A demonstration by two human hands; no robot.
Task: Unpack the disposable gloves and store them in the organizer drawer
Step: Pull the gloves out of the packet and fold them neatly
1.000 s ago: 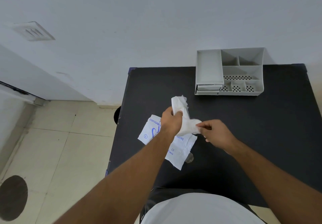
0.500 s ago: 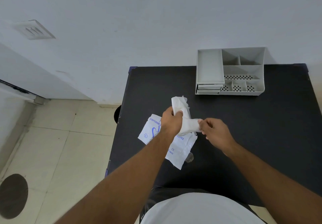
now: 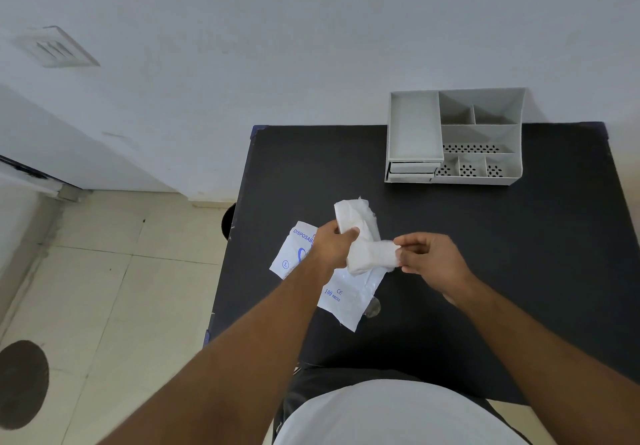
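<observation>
Left hand grips the gloves wad; right hand pinches its end at 3 o'clock. Wad bends, upper part running toward 12. Organizer sits at 1 o'clock, nearer the right hand.

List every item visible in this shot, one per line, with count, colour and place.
table: one, black, against the wall
organizer: one, grey, far right of table, drawer shut
glove packet: one, white with blue print, flat on table under the hands
glove bundle: one, white, held above the packet
stool: partly hidden, dark, beside table's left edge
left hand: grips the bundle
right hand: pinches the bundle's right end
</observation>
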